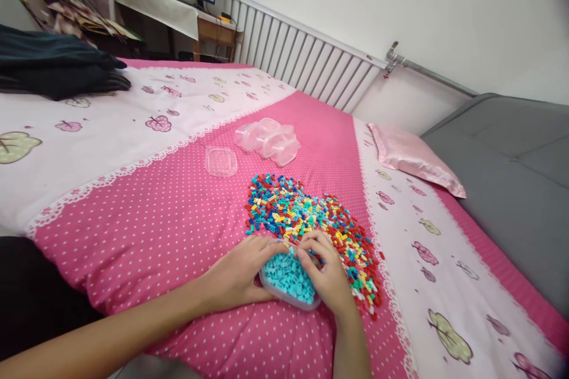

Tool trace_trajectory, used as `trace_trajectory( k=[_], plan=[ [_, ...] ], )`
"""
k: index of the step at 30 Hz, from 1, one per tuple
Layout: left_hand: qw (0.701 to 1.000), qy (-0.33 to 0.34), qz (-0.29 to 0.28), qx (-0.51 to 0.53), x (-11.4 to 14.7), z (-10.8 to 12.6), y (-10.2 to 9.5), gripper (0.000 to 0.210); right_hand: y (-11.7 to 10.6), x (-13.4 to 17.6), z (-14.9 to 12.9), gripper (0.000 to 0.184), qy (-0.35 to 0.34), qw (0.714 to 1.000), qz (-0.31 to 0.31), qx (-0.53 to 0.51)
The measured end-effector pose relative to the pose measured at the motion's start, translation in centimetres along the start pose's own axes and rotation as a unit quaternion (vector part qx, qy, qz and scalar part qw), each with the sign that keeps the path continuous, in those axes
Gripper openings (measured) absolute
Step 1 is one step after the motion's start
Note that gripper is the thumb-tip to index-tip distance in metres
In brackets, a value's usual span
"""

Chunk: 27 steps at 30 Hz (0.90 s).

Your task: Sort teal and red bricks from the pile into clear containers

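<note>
A clear plastic container [284, 296] filled with light-blue toy bricks [291, 277] rests on the pink dotted bedspread, close to me. My left hand [242, 272] grips its left side, with the thumb low on the wall and the fingers along the far rim. Over the container's far right edge is my right hand [326, 269], its thumb and curled fingers drawn together; whatever lies between them is hidden. Just beyond both hands spreads a large pile of mixed toy bricks [306, 207] in red, blue, yellow, green, white and light blue.
Several clear containers [269, 139] sit in a cluster beyond the pile, with a flat clear lid [221, 161] to their left. A pink pillow [413, 157] lies against the grey headboard [511, 160]. Dark folded clothes [57, 65] are at the far left.
</note>
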<state>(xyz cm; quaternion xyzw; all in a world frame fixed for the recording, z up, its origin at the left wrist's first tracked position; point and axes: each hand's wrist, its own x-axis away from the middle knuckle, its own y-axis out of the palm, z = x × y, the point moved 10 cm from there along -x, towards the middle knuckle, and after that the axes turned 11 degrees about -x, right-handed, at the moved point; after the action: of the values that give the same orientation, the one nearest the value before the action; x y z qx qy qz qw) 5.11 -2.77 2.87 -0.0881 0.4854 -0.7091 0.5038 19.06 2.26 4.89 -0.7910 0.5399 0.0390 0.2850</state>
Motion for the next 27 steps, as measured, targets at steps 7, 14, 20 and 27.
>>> trace_trajectory(
  k=[7, 14, 20, 27],
  plan=[
    [1.000, 0.000, 0.017, 0.000, -0.09, -0.12, -0.31, 0.055, -0.26, -0.04, -0.37, 0.020, -0.010, 1.000, 0.015, -0.001],
    [1.000, 0.007, 0.028, 0.004, -0.12, 0.00, -0.58, 0.062, -0.47, -0.01, -0.43, 0.021, -0.013, 1.000, 0.020, -0.009],
    [1.000, 0.006, 0.030, 0.000, -0.05, -0.02, -0.55, 0.060, -0.71, -0.08, -0.44, 0.022, -0.012, 0.999, 0.035, 0.003],
    [0.999, -0.011, 0.034, 0.008, 0.09, -0.44, -0.58, 0.065, -0.80, -0.09, -0.49, 0.023, -0.013, 0.999, 0.034, 0.010]
  ],
)
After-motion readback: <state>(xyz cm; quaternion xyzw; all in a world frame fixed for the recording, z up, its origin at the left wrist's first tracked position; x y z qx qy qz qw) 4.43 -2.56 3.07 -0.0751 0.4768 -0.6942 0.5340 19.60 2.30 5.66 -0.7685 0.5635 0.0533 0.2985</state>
